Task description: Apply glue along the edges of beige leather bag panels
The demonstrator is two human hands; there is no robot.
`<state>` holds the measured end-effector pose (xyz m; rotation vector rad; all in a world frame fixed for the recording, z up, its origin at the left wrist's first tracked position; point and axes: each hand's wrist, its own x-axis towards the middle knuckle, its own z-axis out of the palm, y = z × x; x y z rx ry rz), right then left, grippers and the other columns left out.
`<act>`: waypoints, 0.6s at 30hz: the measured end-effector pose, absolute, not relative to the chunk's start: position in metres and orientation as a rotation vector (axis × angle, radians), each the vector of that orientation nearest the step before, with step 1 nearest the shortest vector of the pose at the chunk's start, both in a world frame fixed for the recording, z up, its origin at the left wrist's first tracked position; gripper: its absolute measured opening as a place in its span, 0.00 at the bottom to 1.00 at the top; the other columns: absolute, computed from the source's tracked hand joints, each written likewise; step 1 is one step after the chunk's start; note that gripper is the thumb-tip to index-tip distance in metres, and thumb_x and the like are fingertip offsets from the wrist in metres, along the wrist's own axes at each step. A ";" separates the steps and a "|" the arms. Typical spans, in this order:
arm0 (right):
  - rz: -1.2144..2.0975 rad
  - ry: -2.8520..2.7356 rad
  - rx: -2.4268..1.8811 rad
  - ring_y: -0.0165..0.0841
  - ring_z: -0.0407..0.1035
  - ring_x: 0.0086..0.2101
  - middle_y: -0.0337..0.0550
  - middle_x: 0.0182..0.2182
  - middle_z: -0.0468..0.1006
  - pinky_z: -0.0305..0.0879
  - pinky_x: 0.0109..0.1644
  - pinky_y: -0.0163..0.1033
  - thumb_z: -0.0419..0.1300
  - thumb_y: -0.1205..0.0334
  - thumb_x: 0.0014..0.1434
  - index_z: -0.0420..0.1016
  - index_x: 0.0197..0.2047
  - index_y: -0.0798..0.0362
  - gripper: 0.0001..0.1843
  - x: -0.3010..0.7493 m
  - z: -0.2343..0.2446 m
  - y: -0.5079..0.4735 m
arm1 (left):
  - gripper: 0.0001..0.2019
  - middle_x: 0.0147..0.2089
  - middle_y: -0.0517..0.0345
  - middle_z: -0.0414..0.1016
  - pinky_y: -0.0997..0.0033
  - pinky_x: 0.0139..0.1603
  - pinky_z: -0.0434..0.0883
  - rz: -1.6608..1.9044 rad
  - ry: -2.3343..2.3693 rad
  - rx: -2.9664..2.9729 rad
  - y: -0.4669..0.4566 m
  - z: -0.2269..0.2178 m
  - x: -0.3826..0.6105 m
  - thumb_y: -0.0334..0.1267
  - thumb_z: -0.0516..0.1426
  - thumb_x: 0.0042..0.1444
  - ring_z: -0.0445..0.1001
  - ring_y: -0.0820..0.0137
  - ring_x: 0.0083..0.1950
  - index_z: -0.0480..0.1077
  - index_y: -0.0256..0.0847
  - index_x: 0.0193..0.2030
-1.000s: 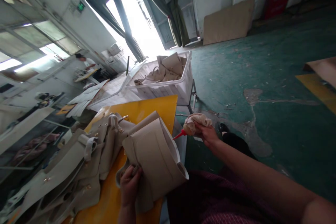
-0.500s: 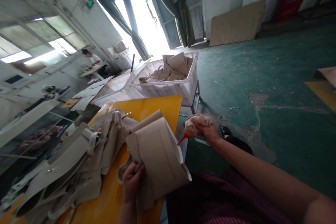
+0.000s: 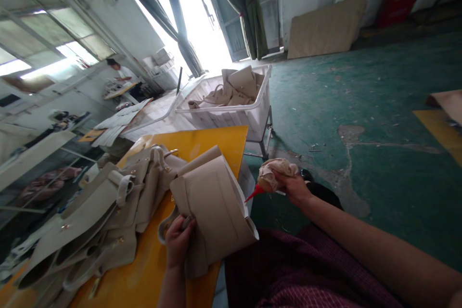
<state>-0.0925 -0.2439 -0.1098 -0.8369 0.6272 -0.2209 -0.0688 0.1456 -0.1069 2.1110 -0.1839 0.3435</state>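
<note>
From where I stand, the person's left hand (image 3: 177, 241) is gripping a curved beige leather bag panel (image 3: 211, 207) by its lower edge, low in the middle of the frame; the panel is held up just above a yellow table (image 3: 212, 147), its edge showing a pale lining; the right hand (image 3: 293, 188) is clenched round a squeeze bottle (image 3: 270, 176) bundled in a beige rag, right of centre; its red nozzle (image 3: 254, 193) points at the panel, its tip just beside the panel's edge and not quite touching; a heap of beige leather bags (image 3: 104, 211) with gold-coloured fittings lies on the table at lower left, just beside the left hand; beyond the table, a white plastic crate (image 3: 224, 122) on a metal stand (image 3: 267, 138) holds more beige bags (image 3: 240, 86); a worn green floor (image 3: 378, 106) spreads across the right side, with a black shoe (image 3: 321, 195) near the right hand; a plaid dark red skirt (image 3: 288, 269) fills the bottom edge; a co-worker (image 3: 117, 70) stands at a bench (image 3: 119, 90) at upper left, well apart; a bright doorway (image 3: 202, 14) glares at the top.
</note>
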 end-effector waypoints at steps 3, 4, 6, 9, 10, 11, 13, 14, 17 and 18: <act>-0.227 0.638 -0.862 0.40 0.76 0.33 0.44 0.33 0.84 0.75 0.31 0.41 0.85 0.49 0.16 0.83 0.32 0.52 0.36 -0.097 -0.104 -0.240 | 0.26 0.22 0.61 0.62 0.75 0.26 0.64 0.345 -0.174 2.114 0.145 -0.107 -0.070 0.55 0.69 0.51 0.63 0.72 0.25 0.66 0.41 0.16; -0.218 0.631 -0.873 0.40 0.76 0.33 0.45 0.33 0.84 0.75 0.32 0.41 0.85 0.49 0.17 0.84 0.32 0.52 0.35 -0.100 -0.103 -0.239 | 0.27 0.22 0.61 0.61 0.75 0.25 0.63 0.342 -0.176 2.112 0.144 -0.107 -0.070 0.56 0.69 0.51 0.62 0.72 0.25 0.65 0.41 0.16; -0.185 0.623 -0.887 0.41 0.77 0.34 0.46 0.34 0.85 0.75 0.31 0.40 0.85 0.51 0.19 0.85 0.33 0.53 0.34 -0.106 -0.102 -0.238 | 0.27 0.21 0.62 0.60 0.75 0.25 0.61 0.336 -0.181 2.106 0.144 -0.106 -0.071 0.57 0.69 0.52 0.61 0.72 0.24 0.65 0.41 0.16; -0.133 0.614 -0.887 0.42 0.77 0.34 0.46 0.36 0.85 0.75 0.30 0.41 0.84 0.51 0.23 0.85 0.36 0.52 0.33 -0.114 -0.101 -0.238 | 0.29 0.21 0.62 0.60 0.75 0.25 0.62 0.322 -0.188 2.113 0.143 -0.105 -0.072 0.58 0.68 0.52 0.60 0.72 0.25 0.64 0.41 0.16; -0.122 0.616 -0.883 0.42 0.77 0.34 0.46 0.36 0.85 0.76 0.30 0.41 0.84 0.51 0.23 0.85 0.36 0.52 0.33 -0.116 -0.101 -0.238 | 0.29 0.21 0.62 0.60 0.75 0.26 0.62 0.320 -0.186 2.117 0.143 -0.105 -0.072 0.58 0.68 0.53 0.60 0.72 0.25 0.64 0.41 0.16; -0.118 0.624 -0.877 0.42 0.78 0.34 0.46 0.36 0.85 0.76 0.30 0.41 0.84 0.52 0.24 0.85 0.36 0.53 0.33 -0.117 -0.100 -0.238 | 0.29 0.21 0.62 0.60 0.75 0.26 0.62 0.321 -0.184 2.120 0.142 -0.104 -0.072 0.58 0.68 0.53 0.60 0.72 0.25 0.64 0.41 0.16; -0.121 0.659 -0.868 0.42 0.77 0.33 0.46 0.35 0.85 0.76 0.29 0.40 0.84 0.53 0.23 0.84 0.36 0.53 0.33 -0.119 -0.098 -0.238 | 0.28 0.21 0.62 0.60 0.75 0.26 0.62 0.333 -0.176 2.117 0.141 -0.104 -0.073 0.57 0.69 0.52 0.61 0.72 0.25 0.64 0.41 0.16; -0.118 0.679 -0.860 0.42 0.77 0.32 0.46 0.35 0.85 0.75 0.28 0.40 0.84 0.54 0.23 0.84 0.35 0.53 0.32 -0.120 -0.096 -0.238 | 0.28 0.21 0.62 0.61 0.75 0.26 0.62 0.341 -0.171 2.114 0.141 -0.103 -0.073 0.57 0.69 0.52 0.61 0.72 0.25 0.64 0.41 0.16; -0.081 0.716 -0.820 0.42 0.77 0.31 0.45 0.34 0.85 0.73 0.24 0.38 0.84 0.58 0.24 0.85 0.34 0.52 0.29 -0.122 -0.091 -0.238 | 0.26 0.21 0.62 0.60 0.75 0.25 0.61 0.364 -0.170 2.120 0.141 -0.103 -0.074 0.55 0.69 0.51 0.61 0.72 0.25 0.65 0.41 0.16; -0.067 0.721 -0.803 0.42 0.77 0.31 0.45 0.34 0.85 0.73 0.24 0.38 0.84 0.59 0.26 0.85 0.34 0.52 0.28 -0.123 -0.089 -0.239 | 0.26 0.21 0.62 0.60 0.75 0.25 0.61 0.368 -0.175 2.129 0.142 -0.103 -0.074 0.54 0.69 0.52 0.61 0.72 0.25 0.65 0.42 0.16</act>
